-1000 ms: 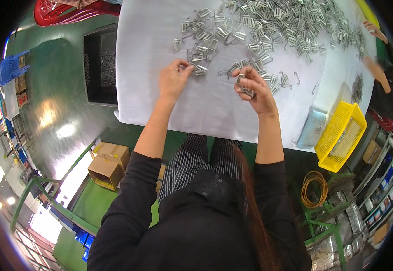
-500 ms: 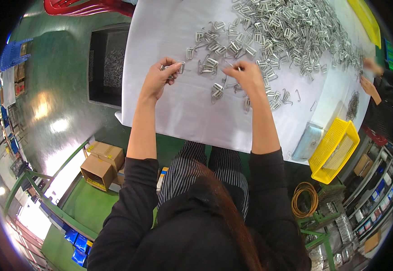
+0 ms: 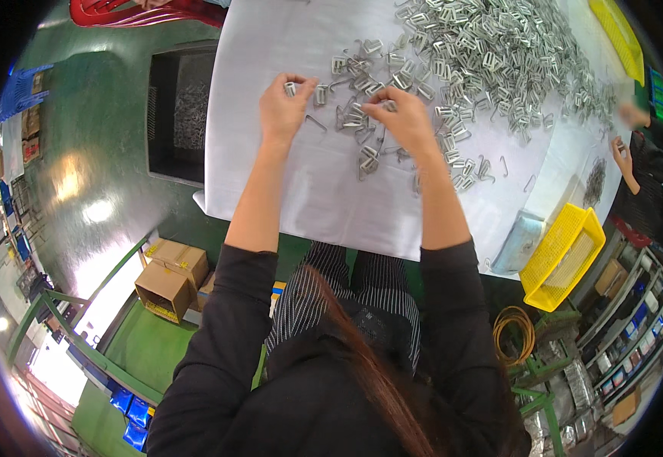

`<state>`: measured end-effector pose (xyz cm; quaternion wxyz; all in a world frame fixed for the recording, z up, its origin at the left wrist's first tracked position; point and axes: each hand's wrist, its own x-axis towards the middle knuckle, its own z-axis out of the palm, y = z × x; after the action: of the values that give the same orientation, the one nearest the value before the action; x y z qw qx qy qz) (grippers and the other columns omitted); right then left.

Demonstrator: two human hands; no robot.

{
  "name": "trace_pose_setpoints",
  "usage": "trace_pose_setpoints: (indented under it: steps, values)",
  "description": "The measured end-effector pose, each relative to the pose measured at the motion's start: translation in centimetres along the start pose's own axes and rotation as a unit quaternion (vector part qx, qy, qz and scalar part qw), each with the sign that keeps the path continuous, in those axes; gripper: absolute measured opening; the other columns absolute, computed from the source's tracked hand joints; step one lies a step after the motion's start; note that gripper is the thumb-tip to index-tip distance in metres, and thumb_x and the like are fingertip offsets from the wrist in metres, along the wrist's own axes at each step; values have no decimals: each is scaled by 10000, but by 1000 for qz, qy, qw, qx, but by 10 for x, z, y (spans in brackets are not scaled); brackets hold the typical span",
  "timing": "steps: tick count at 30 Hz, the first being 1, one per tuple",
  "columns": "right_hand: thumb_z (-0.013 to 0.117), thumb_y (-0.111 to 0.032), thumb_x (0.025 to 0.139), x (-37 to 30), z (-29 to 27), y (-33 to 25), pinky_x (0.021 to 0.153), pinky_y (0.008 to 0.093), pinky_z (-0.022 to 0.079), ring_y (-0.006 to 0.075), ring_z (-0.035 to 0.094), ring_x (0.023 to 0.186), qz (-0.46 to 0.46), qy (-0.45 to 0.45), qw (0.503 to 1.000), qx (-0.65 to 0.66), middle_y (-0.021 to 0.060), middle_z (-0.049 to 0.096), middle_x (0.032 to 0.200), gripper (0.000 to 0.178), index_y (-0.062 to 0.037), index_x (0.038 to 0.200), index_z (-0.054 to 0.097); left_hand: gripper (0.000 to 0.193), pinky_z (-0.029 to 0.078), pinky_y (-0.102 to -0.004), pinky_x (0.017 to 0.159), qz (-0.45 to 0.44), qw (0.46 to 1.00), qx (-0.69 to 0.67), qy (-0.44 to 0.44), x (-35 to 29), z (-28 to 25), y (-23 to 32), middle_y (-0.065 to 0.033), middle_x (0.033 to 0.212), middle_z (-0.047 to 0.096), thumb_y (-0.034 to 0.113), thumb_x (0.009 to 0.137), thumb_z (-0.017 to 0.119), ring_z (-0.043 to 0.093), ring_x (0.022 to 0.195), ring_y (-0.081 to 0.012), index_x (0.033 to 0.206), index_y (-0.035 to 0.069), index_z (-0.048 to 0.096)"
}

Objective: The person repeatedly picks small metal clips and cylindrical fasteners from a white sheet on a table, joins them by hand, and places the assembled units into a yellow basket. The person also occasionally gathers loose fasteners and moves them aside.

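Note:
My left hand [image 3: 282, 110] is closed over the white table, with a silver metal strap buckle [image 3: 290, 89] showing between its fingers. Just right of it a single thin wire hook [image 3: 316, 123] lies on the cloth. My right hand [image 3: 404, 122] is closed in a pinch, fingertips at a small cluster of buckles [image 3: 353, 116]. A bit of shiny metal [image 3: 389, 106] shows in its curled fingers; its exact shape is partly hidden. More buckles [image 3: 368, 158] lie just below that hand.
A large heap of silver buckles [image 3: 491, 61] covers the far right of the white tablecloth [image 3: 309, 194]. A yellow basket [image 3: 564, 257] stands at the right edge, a black crate [image 3: 183, 114] left of the table. Another person's hand [image 3: 622, 156] works at far right.
My left hand has moved right and slightly away from me. My right hand has shifted left toward the cluster. A loose hook now lies on the cloth between them.

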<state>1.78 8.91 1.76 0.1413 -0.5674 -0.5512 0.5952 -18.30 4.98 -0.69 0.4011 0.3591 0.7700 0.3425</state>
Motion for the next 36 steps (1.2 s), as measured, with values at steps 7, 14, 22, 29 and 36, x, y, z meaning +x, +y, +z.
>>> trace_pose_setpoints:
  steps: [7,14,22,29,36]
  values:
    - [699,-182,725,-9,7,1,437,227,331,68,451,492,32,11,997,-66,-14,521,607,165,-74,754,577,223,367,-216,518,-53,976,-128,-169,-8,-18,4,23,659,551,251,767,691,480,586,-76,793,70,565]
    - [654,-112,759,-35,-65,38,377,182,252,53,389,478,47,-112,894,431,-9,464,609,164,-40,862,549,174,278,-178,473,-111,875,-354,-312,-10,-24,26,57,638,458,203,785,693,392,562,-33,758,97,558]
    - [641,-186,778,-14,-73,20,415,220,330,142,505,584,-19,-71,893,444,52,559,724,210,-40,895,544,148,352,-182,469,-128,889,-265,-350,-5,3,33,-14,804,551,192,815,650,515,642,-79,806,86,547]
    - [631,-220,792,46,-54,14,567,297,437,137,534,589,-106,205,884,-407,38,564,640,253,-85,990,553,167,405,-178,486,-98,901,-267,-328,-2,34,51,-44,887,599,200,807,636,572,712,-97,879,73,555]
    - [627,-191,803,-14,-96,41,426,203,332,114,475,553,-52,-81,887,452,69,570,678,293,-30,1026,525,236,451,-314,554,110,979,149,-82,5,94,48,-78,666,623,263,778,652,596,624,-162,904,71,596]
